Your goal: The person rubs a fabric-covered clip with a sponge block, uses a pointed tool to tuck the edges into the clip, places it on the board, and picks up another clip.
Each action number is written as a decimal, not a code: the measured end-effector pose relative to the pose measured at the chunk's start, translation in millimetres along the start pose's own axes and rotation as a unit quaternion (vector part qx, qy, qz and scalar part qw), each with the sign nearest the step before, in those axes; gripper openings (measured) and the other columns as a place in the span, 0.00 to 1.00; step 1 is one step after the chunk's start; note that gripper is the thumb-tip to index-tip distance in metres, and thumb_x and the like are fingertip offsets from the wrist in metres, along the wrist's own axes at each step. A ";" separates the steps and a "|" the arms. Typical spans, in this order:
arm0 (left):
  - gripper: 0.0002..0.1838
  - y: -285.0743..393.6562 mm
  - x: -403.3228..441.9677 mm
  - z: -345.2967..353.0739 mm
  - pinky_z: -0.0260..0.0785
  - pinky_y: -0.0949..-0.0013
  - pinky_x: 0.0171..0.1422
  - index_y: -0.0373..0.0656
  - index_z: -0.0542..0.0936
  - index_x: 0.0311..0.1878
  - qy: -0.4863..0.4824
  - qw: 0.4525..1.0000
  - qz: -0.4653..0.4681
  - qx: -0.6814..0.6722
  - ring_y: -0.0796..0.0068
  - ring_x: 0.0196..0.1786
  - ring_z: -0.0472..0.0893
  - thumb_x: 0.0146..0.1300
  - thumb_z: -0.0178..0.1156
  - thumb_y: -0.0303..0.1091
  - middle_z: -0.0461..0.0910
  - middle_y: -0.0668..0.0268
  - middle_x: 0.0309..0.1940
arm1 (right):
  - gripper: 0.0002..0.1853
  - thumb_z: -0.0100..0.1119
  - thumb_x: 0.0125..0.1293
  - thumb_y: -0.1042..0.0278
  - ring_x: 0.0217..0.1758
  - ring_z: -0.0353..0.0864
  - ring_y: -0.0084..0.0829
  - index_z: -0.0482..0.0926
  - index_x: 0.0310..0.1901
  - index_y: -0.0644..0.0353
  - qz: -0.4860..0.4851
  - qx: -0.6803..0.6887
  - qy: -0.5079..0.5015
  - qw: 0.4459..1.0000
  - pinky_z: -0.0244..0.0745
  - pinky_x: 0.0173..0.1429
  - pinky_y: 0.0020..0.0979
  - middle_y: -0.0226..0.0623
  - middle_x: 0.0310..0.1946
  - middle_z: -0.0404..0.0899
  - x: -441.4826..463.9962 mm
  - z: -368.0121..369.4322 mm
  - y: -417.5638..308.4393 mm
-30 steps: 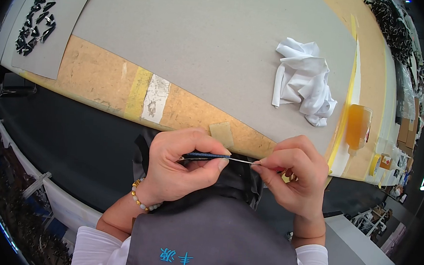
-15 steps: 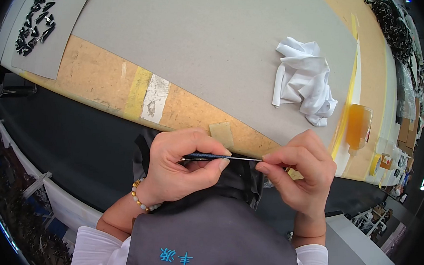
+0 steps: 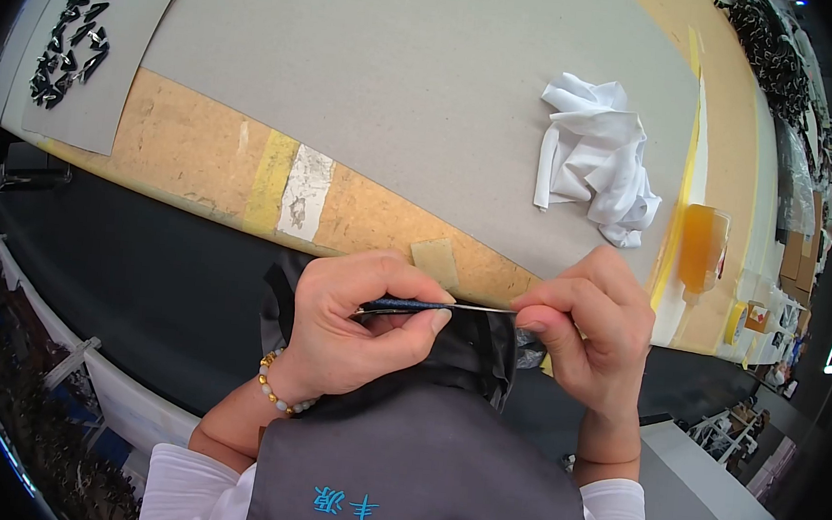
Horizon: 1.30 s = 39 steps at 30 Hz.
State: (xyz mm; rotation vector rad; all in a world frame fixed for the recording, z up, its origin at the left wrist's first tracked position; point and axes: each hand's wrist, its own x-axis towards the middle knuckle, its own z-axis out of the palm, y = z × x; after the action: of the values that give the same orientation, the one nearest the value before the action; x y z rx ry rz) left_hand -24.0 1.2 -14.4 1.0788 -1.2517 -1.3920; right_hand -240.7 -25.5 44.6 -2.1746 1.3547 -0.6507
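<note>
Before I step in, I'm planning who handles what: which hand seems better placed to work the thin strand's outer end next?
Likely the right hand: its fingertips are at the outer end of the thin strand. The left hand is occupied, pinching the dark blue piece.

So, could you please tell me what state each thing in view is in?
Left hand: pinched shut on the dark strip
Dark strip: held roughly level
Thin pale strand: straight, spanning between the hands
Right hand: fingertips at the strand's end; grip unclear
White cloth: crumpled
Tan square: lying near the table edge
Small black pieces: loosely scattered
Bracelet: worn, left wrist
</note>
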 end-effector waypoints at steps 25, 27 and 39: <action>0.05 0.4 0.8 0.4 0.58 0.82 0.25 0.37 0.83 0.33 0.001 1.000 0.001 0.001 0.90 0.23 0.71 0.51 0.66 0.19 0.76 0.72 0.21 | 0.11 0.77 0.44 0.69 0.26 0.73 0.28 0.85 0.30 0.56 0.009 0.050 0.005 0.999 0.64 0.28 0.28 0.29 0.23 0.75 0.0 0.2 9.0; 0.05 0.9 0.6 0.3 0.58 0.82 0.25 0.37 0.83 0.33 0.000 1.000 -0.005 -0.002 0.90 0.23 0.72 0.52 0.66 0.19 0.77 0.72 0.22 | 0.11 0.77 0.44 0.68 0.26 0.72 0.27 0.85 0.31 0.55 -0.003 0.047 0.007 0.999 0.64 0.27 0.28 0.28 0.23 0.75 -0.1 0.4 10.2; 0.05 0.9 0.2 0.5 0.59 0.83 0.25 0.37 0.83 0.33 -0.001 1.000 -0.013 0.001 0.90 0.23 0.72 0.52 0.66 0.19 0.77 0.72 0.22 | 0.11 0.76 0.44 0.64 0.23 0.68 0.29 0.84 0.30 0.54 -0.083 -0.012 0.014 0.996 0.61 0.25 0.29 0.28 0.22 0.73 1.8 -0.4 10.7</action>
State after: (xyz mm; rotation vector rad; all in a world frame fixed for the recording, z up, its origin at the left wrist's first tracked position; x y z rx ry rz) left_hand -24.4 1.1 -13.5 1.0980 -1.2445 -1.4119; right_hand -247.5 -31.3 38.5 -2.3230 1.2094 -0.7331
